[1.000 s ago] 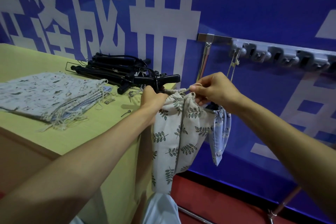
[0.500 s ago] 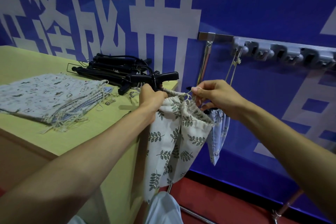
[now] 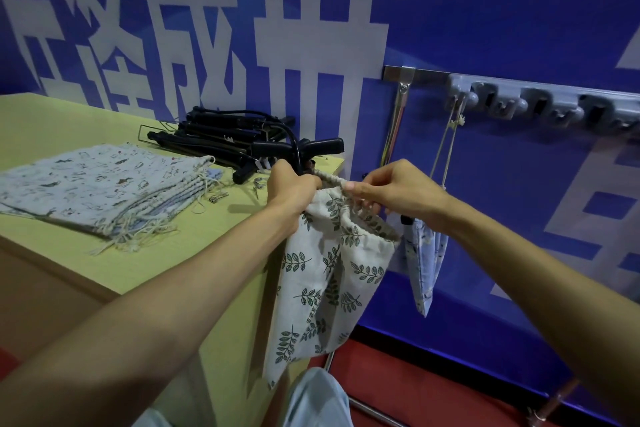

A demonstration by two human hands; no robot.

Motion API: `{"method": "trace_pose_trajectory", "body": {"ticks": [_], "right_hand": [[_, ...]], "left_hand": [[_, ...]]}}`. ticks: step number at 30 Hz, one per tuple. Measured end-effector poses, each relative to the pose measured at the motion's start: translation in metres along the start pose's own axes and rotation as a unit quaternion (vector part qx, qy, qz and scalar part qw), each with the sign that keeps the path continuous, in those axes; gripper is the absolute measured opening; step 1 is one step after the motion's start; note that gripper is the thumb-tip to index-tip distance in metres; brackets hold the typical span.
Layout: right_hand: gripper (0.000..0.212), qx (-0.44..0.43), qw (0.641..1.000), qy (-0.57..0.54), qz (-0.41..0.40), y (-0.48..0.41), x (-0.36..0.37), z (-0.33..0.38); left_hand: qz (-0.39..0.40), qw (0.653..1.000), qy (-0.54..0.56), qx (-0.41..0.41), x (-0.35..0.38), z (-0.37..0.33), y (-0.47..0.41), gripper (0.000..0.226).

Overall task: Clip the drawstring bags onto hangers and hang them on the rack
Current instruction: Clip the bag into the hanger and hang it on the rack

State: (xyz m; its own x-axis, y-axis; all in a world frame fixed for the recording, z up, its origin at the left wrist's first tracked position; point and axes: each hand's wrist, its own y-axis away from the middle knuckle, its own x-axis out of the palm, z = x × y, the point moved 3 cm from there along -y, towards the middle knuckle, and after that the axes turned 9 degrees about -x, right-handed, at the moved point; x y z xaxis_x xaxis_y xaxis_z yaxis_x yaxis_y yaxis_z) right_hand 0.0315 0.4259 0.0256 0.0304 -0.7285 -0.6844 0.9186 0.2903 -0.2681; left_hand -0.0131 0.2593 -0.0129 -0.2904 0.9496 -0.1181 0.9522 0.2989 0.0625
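left hand (image 3: 292, 185) gripping black clip hanger (image 3: 301, 149) plus leaf-print drawstring bag (image 3: 329, 274) | right hand (image 3: 398, 192) pinching its gathered rim, you're stretching it taut for clipping

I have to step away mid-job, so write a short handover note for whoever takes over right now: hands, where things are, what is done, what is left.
Left hand: gripping the black hanger and one end of the leaf-print bag's gathered top.
Right hand: fingers pinching the other end of that top, bag hanging off the table edge.
Blue bag: already on the rack, hung by its cord.
Stack of bags and pile of spare hangers: on the table.
Done: one bag on the rack.
Left: finish clipping the leaf-print bag, hang it, then work through the stack.
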Motion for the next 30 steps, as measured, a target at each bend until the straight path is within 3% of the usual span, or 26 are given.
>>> {"method": "trace_pose_trajectory", "body": {"ticks": [4,6,9,13,14,15,19,22,25,27,30], "right_hand": [[0.022,0.001,0.999,0.031,-0.019,-0.005,0.002,0.008],[0.021,0.024,0.997,-0.066,-0.033,-0.005,-0.001,0.011],[0.017,0.071,0.955,-0.288,-0.024,-0.003,-0.003,0.016],[0.022,0.108,0.905,-0.412,0.0,-0.003,-0.003,0.024],[0.024,0.11,0.896,-0.429,0.01,-0.003,-0.002,0.026],[0.026,0.112,0.892,-0.437,0.018,-0.003,-0.003,0.028],[0.025,0.14,0.892,-0.43,-0.007,-0.005,-0.012,0.026],[0.023,0.156,0.888,-0.432,-0.028,-0.005,-0.018,0.02],[0.022,0.15,0.888,-0.434,-0.03,-0.004,-0.021,0.017],[0.022,0.134,0.899,-0.415,-0.026,-0.003,-0.024,0.019],[0.026,0.103,0.925,-0.365,-0.006,0.0,-0.028,0.025]], "left_hand": [[-0.003,1.0,-0.016,-0.001,0.001,0.004,0.0,0.028],[0.003,1.0,-0.022,-0.008,0.002,0.006,0.001,0.022],[0.03,0.999,-0.012,-0.036,0.002,0.011,0.004,0.014],[0.085,0.991,0.057,-0.086,0.008,0.02,0.004,0.024],[0.097,0.989,0.064,-0.09,0.009,0.021,0.003,0.016],[0.117,0.986,0.067,-0.094,0.012,0.022,0.003,0.01],[0.287,0.949,0.05,-0.123,0.013,0.024,0.01,0.025],[0.346,0.93,-0.054,-0.113,0.006,0.023,0.017,0.045],[0.276,0.921,-0.275,-0.022,-0.001,0.01,0.031,0.045],[0.181,0.908,-0.365,0.095,-0.005,-0.002,0.038,0.032],[0.041,0.911,-0.291,0.288,-0.011,-0.023,0.056,0.017]]}}
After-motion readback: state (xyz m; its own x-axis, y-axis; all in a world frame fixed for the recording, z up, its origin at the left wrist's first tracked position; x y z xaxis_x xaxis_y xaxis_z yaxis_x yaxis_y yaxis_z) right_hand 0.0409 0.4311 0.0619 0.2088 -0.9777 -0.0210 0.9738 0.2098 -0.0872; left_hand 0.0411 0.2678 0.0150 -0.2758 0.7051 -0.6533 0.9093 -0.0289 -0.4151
